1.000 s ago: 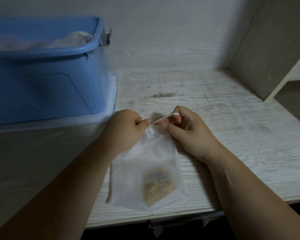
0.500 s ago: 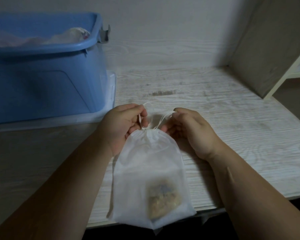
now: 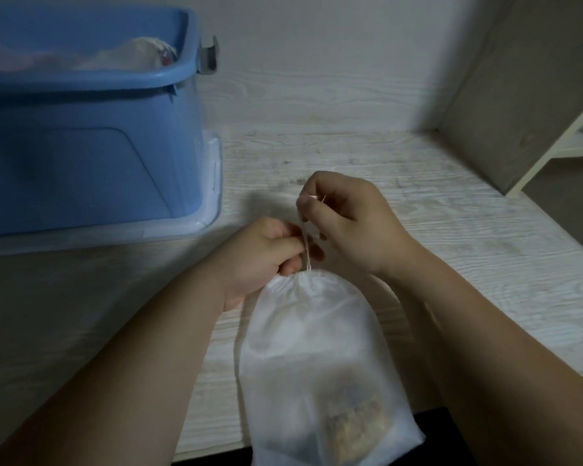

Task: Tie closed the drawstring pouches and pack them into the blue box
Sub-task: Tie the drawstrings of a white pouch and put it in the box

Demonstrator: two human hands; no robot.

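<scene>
A white translucent drawstring pouch hangs over the table's front edge, with a brownish packet showing through its lower right corner. Its neck is gathered closed. My left hand pinches the gathered neck and the cord at its top. My right hand is raised just beyond it and pinches the thin white drawstring, which runs taut up from the neck. The blue box stands at the far left with several white pouches visible inside.
The box sits on its clear lid, which juts out to the right. The pale wood-grain table runs back to a wall. A wooden shelf panel stands at the right, with an open shelf behind it.
The pouch has slid toward me over the table edge and its neck has drawn tighter. My right hand has lifted and pulled the cord up and away; my left stayed at the neck.
</scene>
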